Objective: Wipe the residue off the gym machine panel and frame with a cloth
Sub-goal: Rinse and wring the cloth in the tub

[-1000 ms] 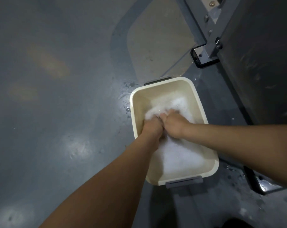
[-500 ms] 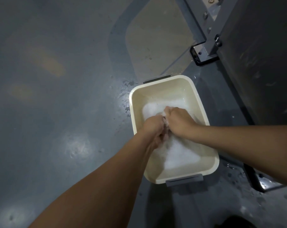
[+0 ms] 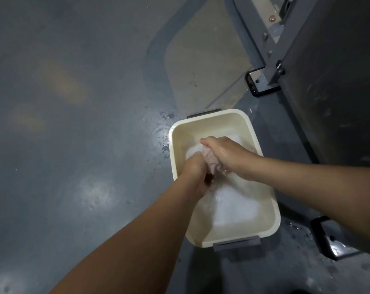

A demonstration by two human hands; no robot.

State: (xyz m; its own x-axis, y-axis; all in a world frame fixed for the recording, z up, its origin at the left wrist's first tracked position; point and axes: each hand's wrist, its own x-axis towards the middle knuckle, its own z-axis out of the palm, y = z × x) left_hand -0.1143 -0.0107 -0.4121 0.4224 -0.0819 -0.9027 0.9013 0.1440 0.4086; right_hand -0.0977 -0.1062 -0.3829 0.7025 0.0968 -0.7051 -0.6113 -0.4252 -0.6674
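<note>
Head view: sudsy cream basin point(image 3: 211, 124) sat on the wet floor point(image 3: 74, 145).
Left hand point(image 3: 193, 168): curled tight round the pinkish cloth point(image 3: 210, 159).
Right hand point(image 3: 228, 155): gripped the same cloth from above.

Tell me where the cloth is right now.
Head view, centre-right: the pinkish cloth is gripped between the left hand and right hand, above the foamy water in the cream tub on the floor, left of the machine panel.

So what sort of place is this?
Probably a gym's equipment area: grey coated floor, a bolted steel machine frame with a dark panel, and a basin of soapy water where the left hand and right hand grip a cloth.
</note>
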